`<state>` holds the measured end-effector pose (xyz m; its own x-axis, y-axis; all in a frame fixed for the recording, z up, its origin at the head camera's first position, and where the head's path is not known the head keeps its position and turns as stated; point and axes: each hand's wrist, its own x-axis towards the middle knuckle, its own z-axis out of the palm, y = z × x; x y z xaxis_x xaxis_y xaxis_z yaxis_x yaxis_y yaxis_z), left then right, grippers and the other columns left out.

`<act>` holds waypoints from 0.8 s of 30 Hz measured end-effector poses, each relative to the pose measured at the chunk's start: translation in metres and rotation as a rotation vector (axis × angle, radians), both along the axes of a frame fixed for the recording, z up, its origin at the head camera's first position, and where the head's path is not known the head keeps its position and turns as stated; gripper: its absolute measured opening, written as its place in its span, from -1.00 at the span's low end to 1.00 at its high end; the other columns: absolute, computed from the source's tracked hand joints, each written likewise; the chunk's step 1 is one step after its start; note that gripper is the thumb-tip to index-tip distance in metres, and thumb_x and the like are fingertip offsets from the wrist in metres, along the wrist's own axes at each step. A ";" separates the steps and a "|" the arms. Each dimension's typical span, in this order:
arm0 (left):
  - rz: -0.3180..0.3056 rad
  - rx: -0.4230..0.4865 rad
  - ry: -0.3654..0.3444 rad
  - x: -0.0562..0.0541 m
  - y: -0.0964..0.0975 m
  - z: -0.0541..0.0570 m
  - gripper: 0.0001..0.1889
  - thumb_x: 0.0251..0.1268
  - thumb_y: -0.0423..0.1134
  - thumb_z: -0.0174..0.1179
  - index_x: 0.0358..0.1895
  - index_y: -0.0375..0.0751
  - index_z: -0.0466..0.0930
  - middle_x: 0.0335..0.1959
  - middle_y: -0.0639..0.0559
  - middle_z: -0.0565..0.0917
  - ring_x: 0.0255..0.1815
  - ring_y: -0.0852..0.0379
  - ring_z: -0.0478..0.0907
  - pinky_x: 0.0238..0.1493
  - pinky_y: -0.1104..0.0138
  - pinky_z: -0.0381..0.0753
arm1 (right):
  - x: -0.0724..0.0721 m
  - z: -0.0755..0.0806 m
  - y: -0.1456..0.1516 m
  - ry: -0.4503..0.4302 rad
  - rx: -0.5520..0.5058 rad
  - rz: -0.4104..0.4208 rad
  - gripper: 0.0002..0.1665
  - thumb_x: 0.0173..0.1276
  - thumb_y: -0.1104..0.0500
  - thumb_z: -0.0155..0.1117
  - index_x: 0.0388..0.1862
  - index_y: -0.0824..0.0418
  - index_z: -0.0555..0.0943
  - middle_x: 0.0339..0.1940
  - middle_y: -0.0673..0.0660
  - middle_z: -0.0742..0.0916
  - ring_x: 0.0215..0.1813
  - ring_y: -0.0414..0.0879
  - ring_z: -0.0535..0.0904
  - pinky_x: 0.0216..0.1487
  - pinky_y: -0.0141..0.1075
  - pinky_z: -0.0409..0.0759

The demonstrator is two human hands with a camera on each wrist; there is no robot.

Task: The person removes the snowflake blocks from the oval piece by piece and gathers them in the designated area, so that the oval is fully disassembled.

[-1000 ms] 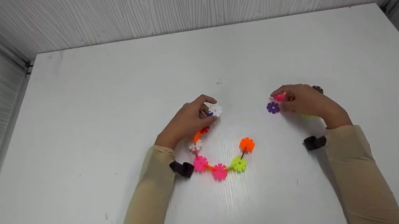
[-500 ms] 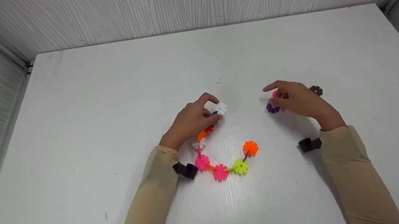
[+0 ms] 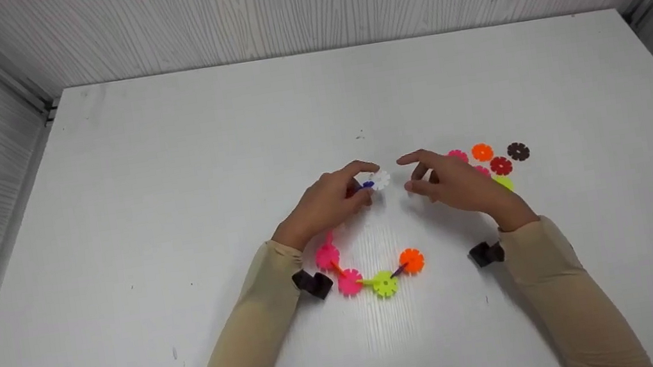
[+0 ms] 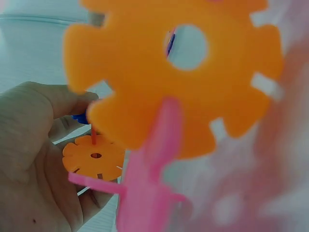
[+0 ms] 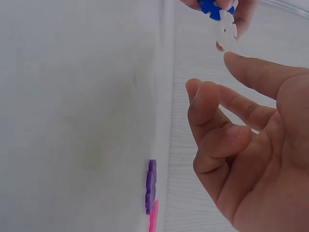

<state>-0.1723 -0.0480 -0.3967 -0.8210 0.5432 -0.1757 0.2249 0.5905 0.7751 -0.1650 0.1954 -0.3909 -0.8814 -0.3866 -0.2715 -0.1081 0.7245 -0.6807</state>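
Observation:
My left hand (image 3: 330, 205) pinches the end of a chain of interlocking plastic snowflake discs, at a blue disc (image 3: 368, 184) joined to a white disc (image 3: 381, 180). The rest of the chain hangs and curves below: pink discs (image 3: 350, 282), a lime disc (image 3: 385, 284) and an orange end disc (image 3: 412, 261). Part of it is hidden under the left hand. In the left wrist view an orange disc (image 4: 183, 87) fills the foreground. My right hand (image 3: 452, 181) hovers just right of the white disc, thumb and index finger apart, with nothing between them.
Loose discs lie right of the right hand: orange (image 3: 482, 152), red (image 3: 500, 166), brown (image 3: 518, 151), lime (image 3: 502, 183) and pink (image 3: 457, 155). A purple disc (image 5: 151, 186) lies on the white table (image 3: 227, 127), hidden by the hand in the head view.
The left hand has shifted right, carrying the chain along. From over the loose discs, the right hand has moved left towards the white disc, uncovering several of them.

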 end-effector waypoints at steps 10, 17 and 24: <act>0.014 0.019 -0.020 0.002 0.003 0.003 -0.65 0.34 -0.14 0.18 0.11 -0.13 0.40 -0.22 -0.03 0.75 -0.32 0.14 0.59 -0.13 0.34 0.60 | 0.006 0.000 -0.011 0.005 -0.018 0.066 -0.38 0.38 -0.03 0.22 0.38 0.02 0.35 -0.07 0.15 0.66 -0.32 -0.07 0.54 -0.21 -0.29 0.52; 0.003 0.024 -0.012 0.002 0.003 0.003 -0.65 0.33 -0.15 0.20 0.10 -0.15 0.43 -0.24 -0.05 0.74 -0.32 0.13 0.61 -0.14 0.33 0.61 | 0.008 -0.002 -0.013 0.019 -0.016 0.073 -0.38 0.37 -0.02 0.24 0.38 0.03 0.35 -0.09 0.13 0.67 -0.30 -0.07 0.52 -0.23 -0.31 0.52; -0.014 0.031 0.039 0.003 0.002 0.003 -0.70 0.31 -0.17 0.21 0.07 -0.10 0.49 -0.31 -0.04 0.73 -0.39 0.15 0.54 -0.29 0.39 0.51 | 0.009 -0.002 -0.016 0.050 -0.037 0.097 -0.37 0.35 0.02 0.28 0.36 0.06 0.37 -0.10 0.16 0.67 -0.30 -0.06 0.52 -0.23 -0.29 0.52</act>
<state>-0.1688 -0.0461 -0.3933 -0.8192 0.5593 -0.1268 0.2629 0.5628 0.7837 -0.1563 0.1792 -0.3925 -0.8514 -0.4797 -0.2120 -0.2112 0.6836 -0.6986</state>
